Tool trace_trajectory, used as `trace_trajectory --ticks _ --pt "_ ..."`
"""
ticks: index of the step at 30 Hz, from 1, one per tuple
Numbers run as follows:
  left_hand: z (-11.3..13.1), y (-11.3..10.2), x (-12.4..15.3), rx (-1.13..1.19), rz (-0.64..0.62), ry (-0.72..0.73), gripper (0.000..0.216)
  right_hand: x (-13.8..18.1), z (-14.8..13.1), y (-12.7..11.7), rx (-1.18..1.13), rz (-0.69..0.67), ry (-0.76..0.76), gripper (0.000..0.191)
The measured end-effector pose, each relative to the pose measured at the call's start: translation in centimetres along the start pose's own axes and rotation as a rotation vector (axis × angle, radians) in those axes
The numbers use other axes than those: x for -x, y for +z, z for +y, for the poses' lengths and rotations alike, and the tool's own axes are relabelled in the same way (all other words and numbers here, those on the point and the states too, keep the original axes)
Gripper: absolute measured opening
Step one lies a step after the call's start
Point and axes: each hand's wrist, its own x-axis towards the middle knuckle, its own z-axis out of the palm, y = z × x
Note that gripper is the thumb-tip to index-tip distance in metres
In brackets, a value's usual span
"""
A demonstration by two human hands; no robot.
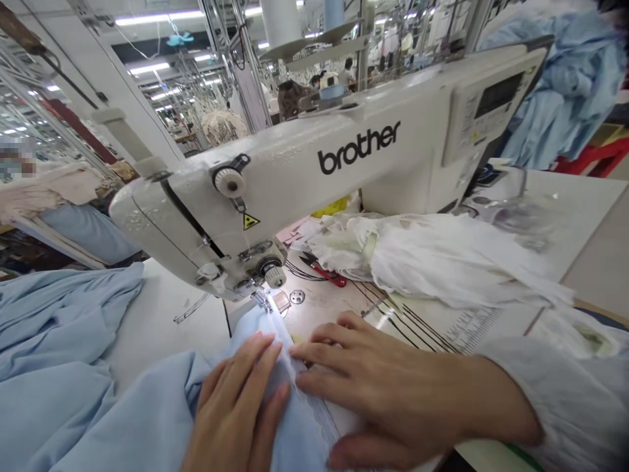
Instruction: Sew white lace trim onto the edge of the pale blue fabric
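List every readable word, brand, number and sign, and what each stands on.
"brother": on the arm of the white sewing machine.
Yellow triangle warning sign on the machine head: no words.
Control panel: labels and screen too small to read.
Printed ruler scale on the table: numbers too blurred.

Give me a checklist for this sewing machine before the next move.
1. Blue cloth reaches the presser foot: ok.
2. Presser foot lowered onto the cloth: cannot tell, too small to see.
3. Left hand and right hand flat on the cloth: ok.
4. Both hands apart from the presser foot: ok, they rest in front of it.
5. Red-handled snips off the blue cloth: ok, they lie on the table beyond the foot.
6. White fabric apart from the blue cloth: ok, it lies to the right of the machine's head.
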Motion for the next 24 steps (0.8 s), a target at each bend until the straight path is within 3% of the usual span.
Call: trace_trajectory --ticks 6,12,17,24 --pt "-1.3 2.4 0.0 -0.05 0.021 0.062 0.035 -0.2 0.1 -0.2 0.114 0.003 0.015 0.029" --pt "-1.7 2.5 -0.1 -0.03 0.033 -0.003 0.031 -0.4 0.3 0.3 0.114 0.132 0.035 0.034" --pt "-2.6 2.3 -1.1 -0.093 -0.006 0.043 0.032 -1.4 0.9 0.1 0.023 0.102 0.074 0.028" --pt "-3.4 2.2 -2.1 -0.041 -0.018 0.025 0.033 -2.3 2.0 0.1 -0.054 0.032 0.057 0.045"
